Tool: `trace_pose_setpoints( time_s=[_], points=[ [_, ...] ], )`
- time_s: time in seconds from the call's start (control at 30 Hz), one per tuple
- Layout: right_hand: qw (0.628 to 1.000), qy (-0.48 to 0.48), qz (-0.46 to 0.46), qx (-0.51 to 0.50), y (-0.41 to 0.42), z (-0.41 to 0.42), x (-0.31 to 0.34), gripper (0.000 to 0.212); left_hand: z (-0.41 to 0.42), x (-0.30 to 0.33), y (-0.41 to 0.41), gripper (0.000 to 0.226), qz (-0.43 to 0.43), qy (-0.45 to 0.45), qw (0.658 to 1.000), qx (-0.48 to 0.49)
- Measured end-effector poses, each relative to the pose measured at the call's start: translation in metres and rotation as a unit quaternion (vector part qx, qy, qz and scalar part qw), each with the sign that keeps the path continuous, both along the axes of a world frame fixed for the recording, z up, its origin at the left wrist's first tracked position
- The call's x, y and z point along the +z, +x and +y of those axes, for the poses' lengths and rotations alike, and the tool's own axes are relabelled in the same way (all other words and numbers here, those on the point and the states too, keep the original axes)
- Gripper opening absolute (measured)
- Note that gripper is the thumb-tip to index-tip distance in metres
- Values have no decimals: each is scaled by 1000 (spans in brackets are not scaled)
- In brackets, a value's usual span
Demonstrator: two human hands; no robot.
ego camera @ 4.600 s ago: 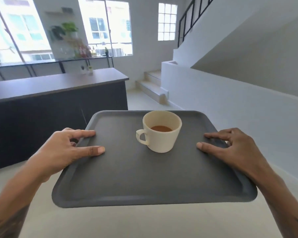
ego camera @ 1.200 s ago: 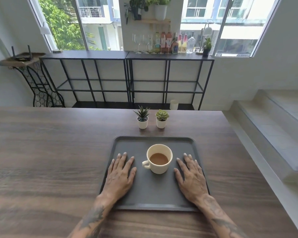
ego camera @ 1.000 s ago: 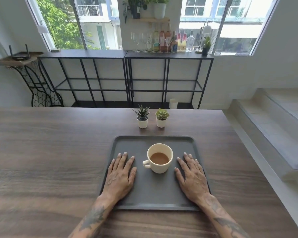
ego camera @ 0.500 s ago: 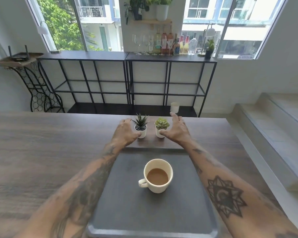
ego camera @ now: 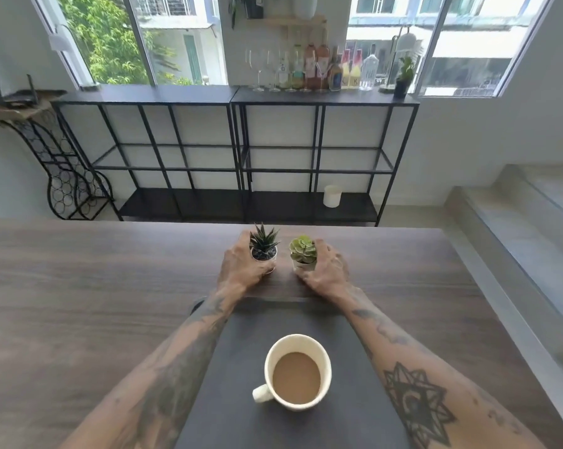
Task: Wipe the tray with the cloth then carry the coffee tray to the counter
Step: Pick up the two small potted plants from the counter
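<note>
The dark grey tray [ego camera: 241, 367] lies flat on the wooden counter [ego camera: 79, 286], close to me, with both my forearms stretched over it. On it stands a cream cup [ego camera: 298, 372] of milky coffee, handle to the left. Beyond the tray's far edge, my left hand [ego camera: 241, 268] wraps around the white pot of a spiky plant [ego camera: 263, 244]. My right hand [ego camera: 325, 270] wraps around the white pot of a pale green succulent [ego camera: 302, 251]. Both pots rest on the counter. No cloth is in view.
Behind the counter stand two black metal shelf units [ego camera: 238, 157] with several bottles and glasses [ego camera: 309, 69] on top. A wire wine rack [ego camera: 63, 176] is at far left. Steps [ego camera: 516, 222] rise along the right, past the counter's right edge.
The tray was set down on the counter. Both hands left the tray, reached forward past its far edge and closed around the two small plant pots.
</note>
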State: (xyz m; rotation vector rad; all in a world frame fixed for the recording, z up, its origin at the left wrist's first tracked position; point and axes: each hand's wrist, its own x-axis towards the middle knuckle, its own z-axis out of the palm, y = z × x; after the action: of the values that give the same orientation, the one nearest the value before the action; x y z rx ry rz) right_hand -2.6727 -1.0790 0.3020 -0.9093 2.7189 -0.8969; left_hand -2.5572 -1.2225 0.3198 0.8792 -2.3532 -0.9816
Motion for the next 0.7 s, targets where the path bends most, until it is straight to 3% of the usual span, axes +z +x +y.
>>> trace_pose_setpoints(
  time_s=[0.33,0.7],
  points=[
    [1000,3,-8,-11,4,-2,13,62,-2,7,-1,51,-8,-11,1000,-23],
    [988,-112,109,4,-11,-5,166,56,-21,159,-13,55,100,-137,985,-5]
  ],
)
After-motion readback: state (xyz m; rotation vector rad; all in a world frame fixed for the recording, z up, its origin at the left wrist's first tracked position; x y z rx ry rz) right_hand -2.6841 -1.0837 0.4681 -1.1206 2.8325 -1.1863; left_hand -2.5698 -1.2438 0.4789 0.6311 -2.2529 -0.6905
